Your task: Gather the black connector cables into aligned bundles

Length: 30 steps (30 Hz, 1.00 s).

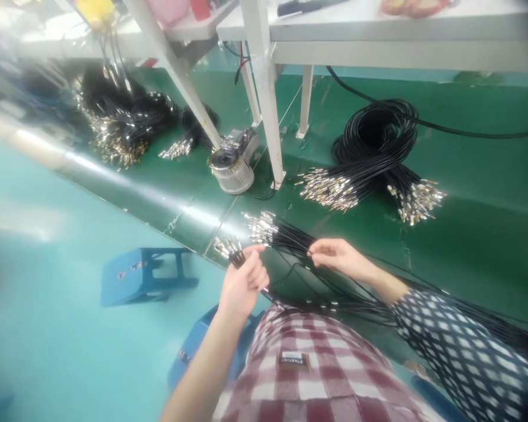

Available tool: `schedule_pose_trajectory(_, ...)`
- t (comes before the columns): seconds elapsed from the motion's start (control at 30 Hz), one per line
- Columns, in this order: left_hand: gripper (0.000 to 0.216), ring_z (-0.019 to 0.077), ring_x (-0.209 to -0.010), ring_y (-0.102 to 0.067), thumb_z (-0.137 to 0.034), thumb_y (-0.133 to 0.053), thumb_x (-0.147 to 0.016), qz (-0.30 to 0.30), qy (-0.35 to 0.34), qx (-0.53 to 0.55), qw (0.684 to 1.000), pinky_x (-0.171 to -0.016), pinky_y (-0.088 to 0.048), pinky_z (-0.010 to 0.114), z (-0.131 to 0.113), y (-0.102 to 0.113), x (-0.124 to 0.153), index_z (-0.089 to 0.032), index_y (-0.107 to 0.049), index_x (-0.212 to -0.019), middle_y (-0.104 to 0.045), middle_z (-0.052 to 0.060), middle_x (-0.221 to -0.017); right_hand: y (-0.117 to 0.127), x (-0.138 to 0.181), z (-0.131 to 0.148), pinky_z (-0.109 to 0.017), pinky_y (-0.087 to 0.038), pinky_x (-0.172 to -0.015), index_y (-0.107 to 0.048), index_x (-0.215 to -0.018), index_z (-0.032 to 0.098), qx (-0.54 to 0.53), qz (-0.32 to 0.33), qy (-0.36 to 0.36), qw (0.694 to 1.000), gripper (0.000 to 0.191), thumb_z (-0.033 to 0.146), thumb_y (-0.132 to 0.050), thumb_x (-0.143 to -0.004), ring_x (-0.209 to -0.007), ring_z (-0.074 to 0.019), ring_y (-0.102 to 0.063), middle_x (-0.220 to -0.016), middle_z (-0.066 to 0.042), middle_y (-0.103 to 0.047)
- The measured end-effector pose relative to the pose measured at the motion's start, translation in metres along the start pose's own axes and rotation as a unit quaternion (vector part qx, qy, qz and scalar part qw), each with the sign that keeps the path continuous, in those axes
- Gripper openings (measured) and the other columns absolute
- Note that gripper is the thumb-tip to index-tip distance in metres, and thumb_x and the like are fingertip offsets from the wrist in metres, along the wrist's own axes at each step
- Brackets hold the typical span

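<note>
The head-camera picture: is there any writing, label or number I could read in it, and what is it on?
Nothing reads clearly.
Small dark tag on the red-and-white checked apron: pale lettering, too blurred to read.
Blue plastic stool: small sticker marks, too small to read.
Tape dispenser on the green bench: no legible text.

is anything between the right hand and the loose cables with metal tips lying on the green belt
Nothing visible. The right hand already pinches the thin black cables lying on the green belt. The left hand holds a small bunch of connector ends beside them.
</note>
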<state>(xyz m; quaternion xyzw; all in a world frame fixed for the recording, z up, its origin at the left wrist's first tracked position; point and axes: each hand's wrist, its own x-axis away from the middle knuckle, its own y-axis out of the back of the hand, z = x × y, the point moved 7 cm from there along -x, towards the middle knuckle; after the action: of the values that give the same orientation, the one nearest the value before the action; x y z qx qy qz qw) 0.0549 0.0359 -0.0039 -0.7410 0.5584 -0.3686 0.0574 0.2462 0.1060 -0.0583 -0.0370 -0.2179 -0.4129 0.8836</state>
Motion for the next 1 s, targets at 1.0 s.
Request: schedule_pose_trajectory(1.0, 0.031, 0.0026, -0.039, -0.023, -0.037, -0.076, -0.071, 0.004, 0.012, -0.078, 0.997, -0.041, -0.02, 0.02, 0.008, -0.029, 0.006, -0.007, -0.07, -0.075, -0.025, -0.01, -0.042, -0.032, 0.046, 0.055, -0.025, -0.039, -0.058, -0.068, -0.09, 0.017, 0.038, 0.04, 0.075, 0.996, 0.029, 0.045, -0.065, -0.081, -0.063, -0.0119, -0.048, -0.085, -0.004, -0.063)
